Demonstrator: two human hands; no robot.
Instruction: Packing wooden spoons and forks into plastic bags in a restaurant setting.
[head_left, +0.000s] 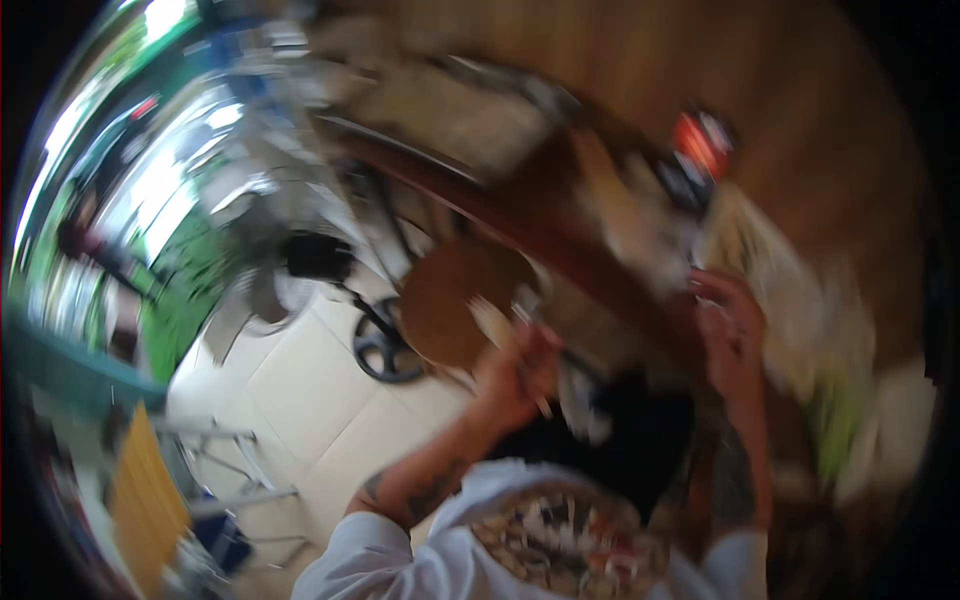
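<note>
My left hand (521, 367) is closed around a thin, pale brush-like tool (493, 321), and the thin end sticks out below the fist. A small shiny item (527, 306) shows at the same fingertips, too blurred to name. My right hand (729, 322) is over the edge of a dark reddish-brown wooden table (540, 172), fingers bent. Just beyond those fingers is a blurred whitish thing (664, 251); whether the hand grips it cannot be told. A pale elongated piece (600, 176) lies farther up the table.
Right of the hand lies a crumpled translucent plastic bag (780, 262); a red-and-black item (703, 142) is above it. A round brown stool seat (457, 300) stands beyond my left hand. Left are a pedestal fan (319, 255), a folding table (146, 502) and, farther off, a person (105, 255).
</note>
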